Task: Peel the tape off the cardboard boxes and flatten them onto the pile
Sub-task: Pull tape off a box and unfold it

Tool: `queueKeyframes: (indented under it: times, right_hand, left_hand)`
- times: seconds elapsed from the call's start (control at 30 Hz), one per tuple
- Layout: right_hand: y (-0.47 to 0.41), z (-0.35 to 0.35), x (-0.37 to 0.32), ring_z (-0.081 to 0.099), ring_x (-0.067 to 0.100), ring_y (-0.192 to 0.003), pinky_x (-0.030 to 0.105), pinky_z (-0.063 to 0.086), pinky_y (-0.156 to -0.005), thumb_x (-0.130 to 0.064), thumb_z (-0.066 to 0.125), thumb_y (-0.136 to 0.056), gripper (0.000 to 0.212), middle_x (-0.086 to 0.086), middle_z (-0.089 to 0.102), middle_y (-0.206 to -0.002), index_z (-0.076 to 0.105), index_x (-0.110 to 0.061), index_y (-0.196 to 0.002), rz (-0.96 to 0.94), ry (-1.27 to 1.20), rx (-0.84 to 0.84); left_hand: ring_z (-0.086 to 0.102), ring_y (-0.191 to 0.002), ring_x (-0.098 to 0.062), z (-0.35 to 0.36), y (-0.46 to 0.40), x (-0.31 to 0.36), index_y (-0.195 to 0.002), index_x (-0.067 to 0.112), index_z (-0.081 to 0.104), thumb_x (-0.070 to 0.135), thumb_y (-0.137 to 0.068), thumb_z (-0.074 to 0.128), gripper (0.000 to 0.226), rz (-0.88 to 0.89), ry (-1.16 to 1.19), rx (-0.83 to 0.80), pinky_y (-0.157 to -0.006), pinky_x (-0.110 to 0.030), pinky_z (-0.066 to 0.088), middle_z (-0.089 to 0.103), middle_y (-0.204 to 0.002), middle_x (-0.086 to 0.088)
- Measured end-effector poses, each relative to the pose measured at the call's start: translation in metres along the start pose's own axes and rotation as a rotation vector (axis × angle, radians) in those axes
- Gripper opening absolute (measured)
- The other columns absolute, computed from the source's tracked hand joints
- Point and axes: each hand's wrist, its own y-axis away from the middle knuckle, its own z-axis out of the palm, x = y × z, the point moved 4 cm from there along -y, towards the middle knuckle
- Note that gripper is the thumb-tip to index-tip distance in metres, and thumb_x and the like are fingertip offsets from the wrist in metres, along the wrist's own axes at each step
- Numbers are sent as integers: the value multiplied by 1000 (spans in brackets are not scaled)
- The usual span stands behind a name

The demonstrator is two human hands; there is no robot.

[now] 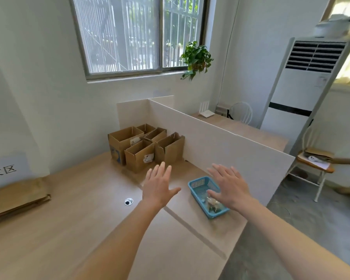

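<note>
Head view: the left hand [159,185] and right hand [229,187] hover mid-frame with fingers spread, holding nothing. Open cardboard boxes [144,147] stand just above them on the table [69,219]. The flattened pile [16,197] lies at the left edge. A blue basket [202,188] sits partly under the right hand.

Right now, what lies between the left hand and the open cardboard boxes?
Only bare tabletop in the head view: left hand hovers open, short of the nearest cardboard boxes.
</note>
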Motion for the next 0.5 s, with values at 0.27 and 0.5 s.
queueKeyframes:
  times: [0.27,0.5]
  right_hand:
    - [-156,48,38,15,13,-154,39,5,-127,-62,52,-92,79,-8,20,-166,21,-32,-158,-94,-1,-39]
    - [-255,119,55,16,11,-154,38,7,-126,-63,51,-92,78,-9,20,-166,23,-32,-158,-167,-19,-113]
  left_hand:
    - [13,-156,-22,66,-124,-40,-161,23,19,73,-91,49,91,-128,15,-26,-127,-43,10,19,-168,-4]
    - [15,-155,-22,127,-197,-72,-161,24,18,74,-91,48,91,-164,-41,-102,-127,-42,10,21,-168,-3]
